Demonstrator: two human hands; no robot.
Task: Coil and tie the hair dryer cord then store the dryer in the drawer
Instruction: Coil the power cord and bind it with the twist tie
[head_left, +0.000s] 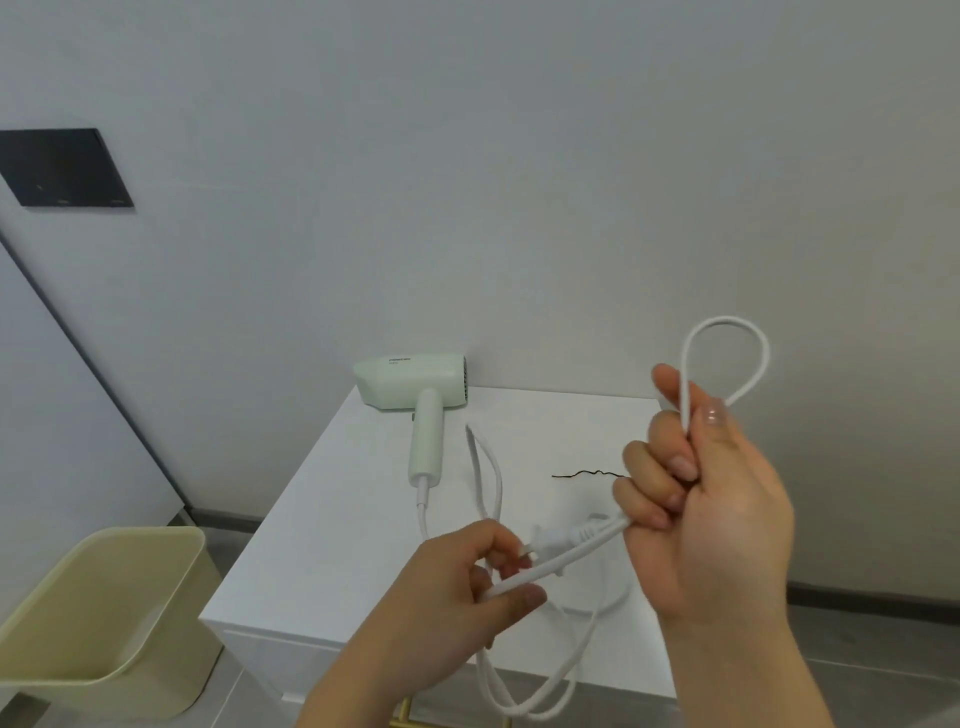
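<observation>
Right hand (711, 499), at the right of the frame, is closed round gathered strands of the white cord (571, 553). One loop (727, 323) stands up above its thumb. Left hand (452, 587), lower centre, pinches the cord between thumb and fingers, close to the plug (550, 538), and a short run stretches between the two hands. Below them, slack loops hang past the front edge of the white cabinet (545, 415).

From there the cord runs up to the handle of the pale green hair dryer (415, 384), which lies on its side at the back of the cabinet top, near frame centre. A thin black tie (587, 474) lies on the top, just left of the right hand.

The cord looks light, smooth and springy. It will likely try to open out, so the bundle is best gripped where the strands cross. The tie seems fine and wiry, and may be fiddly to lift off the smooth top. The dryer looks like light plastic, with the handle the obvious hold. A beige bin (104, 597) stands at lower left.
</observation>
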